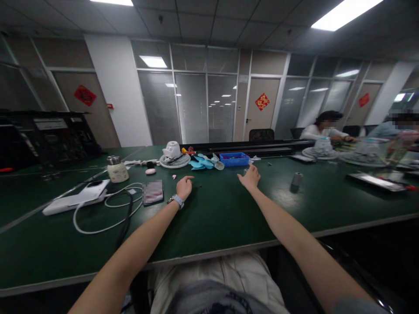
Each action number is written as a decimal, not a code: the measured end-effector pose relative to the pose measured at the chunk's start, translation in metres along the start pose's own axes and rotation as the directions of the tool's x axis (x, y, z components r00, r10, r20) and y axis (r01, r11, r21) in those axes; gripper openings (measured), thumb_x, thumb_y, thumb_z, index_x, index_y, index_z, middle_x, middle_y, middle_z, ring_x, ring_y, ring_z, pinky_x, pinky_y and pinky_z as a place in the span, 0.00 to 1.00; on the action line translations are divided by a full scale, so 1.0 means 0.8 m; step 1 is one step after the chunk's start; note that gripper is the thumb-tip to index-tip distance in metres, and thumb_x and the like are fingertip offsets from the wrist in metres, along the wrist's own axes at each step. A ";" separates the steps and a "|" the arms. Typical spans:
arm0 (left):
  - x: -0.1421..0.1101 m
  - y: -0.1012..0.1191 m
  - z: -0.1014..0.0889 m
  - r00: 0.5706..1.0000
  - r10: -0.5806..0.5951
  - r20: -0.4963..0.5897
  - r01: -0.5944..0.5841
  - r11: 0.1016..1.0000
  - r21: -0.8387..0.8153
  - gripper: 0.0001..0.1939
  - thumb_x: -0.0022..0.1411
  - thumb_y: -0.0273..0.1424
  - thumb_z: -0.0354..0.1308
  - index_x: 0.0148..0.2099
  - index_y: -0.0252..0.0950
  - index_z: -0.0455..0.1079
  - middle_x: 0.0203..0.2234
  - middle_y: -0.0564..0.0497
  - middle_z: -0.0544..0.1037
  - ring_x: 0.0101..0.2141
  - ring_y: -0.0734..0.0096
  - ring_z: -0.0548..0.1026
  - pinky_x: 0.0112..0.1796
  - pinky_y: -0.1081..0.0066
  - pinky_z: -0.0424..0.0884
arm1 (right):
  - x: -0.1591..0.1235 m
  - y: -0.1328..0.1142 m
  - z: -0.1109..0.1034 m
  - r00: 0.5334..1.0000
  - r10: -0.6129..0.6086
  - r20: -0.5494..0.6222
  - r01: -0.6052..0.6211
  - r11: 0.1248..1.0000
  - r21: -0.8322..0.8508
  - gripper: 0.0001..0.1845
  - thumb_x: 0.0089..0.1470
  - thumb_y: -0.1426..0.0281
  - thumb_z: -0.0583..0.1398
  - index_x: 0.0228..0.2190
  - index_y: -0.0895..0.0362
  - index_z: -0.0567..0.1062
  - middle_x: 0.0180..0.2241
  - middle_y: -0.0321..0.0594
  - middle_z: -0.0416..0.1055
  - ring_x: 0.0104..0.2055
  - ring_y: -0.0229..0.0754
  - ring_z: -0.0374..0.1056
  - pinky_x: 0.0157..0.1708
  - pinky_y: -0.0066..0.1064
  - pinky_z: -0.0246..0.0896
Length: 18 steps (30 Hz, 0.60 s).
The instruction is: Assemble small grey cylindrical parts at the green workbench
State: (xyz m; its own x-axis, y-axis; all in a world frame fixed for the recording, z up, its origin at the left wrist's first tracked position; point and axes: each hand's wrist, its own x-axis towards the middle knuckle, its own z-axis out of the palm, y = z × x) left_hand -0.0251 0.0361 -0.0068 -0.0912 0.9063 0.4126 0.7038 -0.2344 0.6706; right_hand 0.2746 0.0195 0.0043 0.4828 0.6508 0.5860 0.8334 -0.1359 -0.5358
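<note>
My left hand (184, 187), with a watch (176, 200) on its wrist, hovers at or just over the green table. Its index finger is stretched out and the other fingers look curled; nothing shows in it. My right hand (250, 179) reaches forward with thumb and fingers apart, close to a blue tray (234, 160) of small parts. A small greyish thing by its fingertips is too blurred to name. Light blue fan blades (203, 162) lie between the hands, farther back. Left of them, a white fan housing (172, 151) sits on a round fan grille (174, 162).
A grey metal cylinder (297, 179) stands to the right. On the left are a cream bottle (118, 171), a white power strip-like block (68, 202), looped white cable (94, 232) and a small pinkish packet (153, 192). Two people sit at the far right.
</note>
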 end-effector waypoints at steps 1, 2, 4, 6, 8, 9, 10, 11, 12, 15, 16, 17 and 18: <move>-0.001 0.000 0.000 1.000 -0.016 0.000 0.016 1.000 -0.017 0.20 0.57 0.24 0.42 0.45 0.37 0.74 0.33 0.50 0.78 0.34 0.69 0.74 0.36 0.74 0.67 | -0.010 -0.016 -0.001 0.992 -0.125 -0.021 0.125 0.992 0.004 0.37 0.45 0.64 0.63 0.55 0.62 0.58 0.56 0.57 0.58 0.57 0.55 0.55 0.52 0.47 0.50; -0.001 0.001 -0.001 1.000 -0.031 0.003 0.031 0.999 -0.027 0.21 0.57 0.24 0.42 0.45 0.37 0.73 0.31 0.50 0.78 0.32 0.70 0.74 0.35 0.74 0.67 | -0.022 -0.033 0.000 0.962 -0.272 0.006 0.271 0.962 0.028 0.34 0.48 0.65 0.60 0.55 0.61 0.59 0.57 0.55 0.57 0.57 0.54 0.54 0.54 0.46 0.48; -0.001 0.001 -0.001 0.999 -0.048 0.010 0.048 0.998 -0.030 0.21 0.56 0.23 0.42 0.44 0.37 0.73 0.28 0.51 0.78 0.30 0.70 0.74 0.34 0.74 0.67 | -0.048 -0.068 0.004 0.826 -0.544 0.148 0.528 0.839 0.133 0.26 0.54 0.66 0.56 0.54 0.58 0.62 0.57 0.50 0.58 0.58 0.49 0.54 0.55 0.44 0.47; -0.001 0.000 0.000 0.999 -0.048 0.001 0.048 0.999 -0.020 0.20 0.55 0.23 0.43 0.43 0.38 0.74 0.28 0.50 0.77 0.30 0.70 0.74 0.34 0.73 0.67 | -0.073 -0.098 0.012 0.645 -0.706 0.294 0.661 0.708 0.250 0.23 0.56 0.66 0.53 0.54 0.56 0.64 0.59 0.47 0.56 0.60 0.46 0.53 0.56 0.42 0.47; -0.001 0.000 0.000 0.999 -0.041 -0.015 0.040 0.999 -0.007 0.20 0.54 0.23 0.43 0.42 0.38 0.73 0.29 0.50 0.77 0.31 0.68 0.74 0.35 0.72 0.67 | -0.092 -0.118 0.022 0.513 -0.761 0.396 0.696 0.639 0.326 0.23 0.57 0.67 0.52 0.54 0.56 0.65 0.60 0.45 0.54 0.61 0.46 0.51 0.57 0.41 0.48; -0.001 -0.001 0.001 0.999 -0.036 -0.019 0.036 0.999 -0.002 0.20 0.54 0.23 0.43 0.42 0.38 0.73 0.30 0.50 0.77 0.31 0.68 0.74 0.35 0.72 0.67 | -0.099 -0.124 0.026 0.476 -0.766 0.433 0.693 0.629 0.352 0.22 0.57 0.68 0.51 0.53 0.57 0.66 0.60 0.45 0.55 0.61 0.46 0.52 0.57 0.41 0.48; -0.001 -0.001 0.001 0.999 -0.032 -0.019 0.032 0.999 0.002 0.20 0.54 0.23 0.43 0.42 0.38 0.73 0.30 0.50 0.77 0.31 0.67 0.74 0.35 0.72 0.67 | -0.102 -0.127 0.029 0.453 -0.765 0.459 0.681 0.628 0.376 0.21 0.58 0.70 0.51 0.52 0.57 0.67 0.59 0.44 0.57 0.60 0.45 0.53 0.57 0.40 0.50; -0.001 -0.001 0.001 0.999 -0.030 -0.014 0.030 1.000 0.006 0.20 0.54 0.23 0.43 0.42 0.38 0.73 0.30 0.49 0.77 0.32 0.67 0.74 0.36 0.71 0.67 | -0.104 -0.128 0.031 0.445 -0.761 0.472 0.664 0.634 0.396 0.20 0.58 0.71 0.50 0.51 0.57 0.69 0.57 0.43 0.60 0.59 0.44 0.56 0.56 0.38 0.51; -0.001 -0.001 0.001 1.000 -0.029 -0.008 0.029 1.000 0.011 0.20 0.54 0.24 0.43 0.42 0.38 0.73 0.30 0.49 0.77 0.32 0.67 0.74 0.36 0.71 0.67 | -0.104 -0.128 0.032 0.450 -0.757 0.473 0.646 0.642 0.412 0.20 0.57 0.72 0.50 0.50 0.56 0.70 0.55 0.42 0.63 0.57 0.43 0.58 0.55 0.37 0.53; -0.002 -0.001 0.000 0.999 -0.031 0.011 0.031 0.999 0.020 0.20 0.54 0.24 0.43 0.43 0.38 0.73 0.30 0.49 0.77 0.32 0.67 0.74 0.36 0.71 0.67 | -0.100 -0.123 0.028 0.507 -0.740 0.442 0.611 0.671 0.420 0.18 0.55 0.75 0.53 0.45 0.53 0.75 0.48 0.39 0.71 0.50 0.41 0.66 0.51 0.32 0.58; -0.002 0.000 -0.001 0.999 -0.034 0.015 0.033 0.999 0.021 0.20 0.54 0.24 0.43 0.43 0.38 0.72 0.30 0.49 0.77 0.32 0.67 0.74 0.36 0.71 0.67 | -0.098 -0.122 0.026 0.526 -0.730 0.436 0.608 0.681 0.407 0.17 0.54 0.75 0.54 0.43 0.52 0.75 0.45 0.38 0.73 0.48 0.41 0.68 0.50 0.31 0.59; -0.002 0.000 -0.002 0.999 -0.035 0.018 0.034 0.999 0.020 0.20 0.55 0.24 0.43 0.43 0.38 0.72 0.31 0.49 0.77 0.32 0.67 0.74 0.36 0.71 0.67 | -0.095 -0.121 0.023 0.543 -0.719 0.433 0.606 0.693 0.390 0.17 0.53 0.76 0.55 0.42 0.51 0.76 0.43 0.37 0.74 0.46 0.41 0.69 0.48 0.31 0.60; -0.003 0.001 -0.003 0.999 -0.036 0.021 0.035 0.999 0.018 0.20 0.55 0.24 0.43 0.44 0.38 0.72 0.31 0.49 0.77 0.32 0.67 0.74 0.36 0.71 0.67 | -0.091 -0.120 0.019 0.561 -0.707 0.430 0.602 0.705 0.374 0.17 0.53 0.76 0.55 0.42 0.50 0.76 0.42 0.36 0.74 0.44 0.41 0.69 0.47 0.31 0.61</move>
State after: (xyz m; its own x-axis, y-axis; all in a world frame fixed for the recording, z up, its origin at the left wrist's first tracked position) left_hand -0.0262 0.0332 -0.0060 -0.1014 0.9214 0.3751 0.7124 -0.1960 0.6738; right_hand 0.1557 -0.0032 0.0037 -0.4341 0.7825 0.4463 0.7781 0.5754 -0.2520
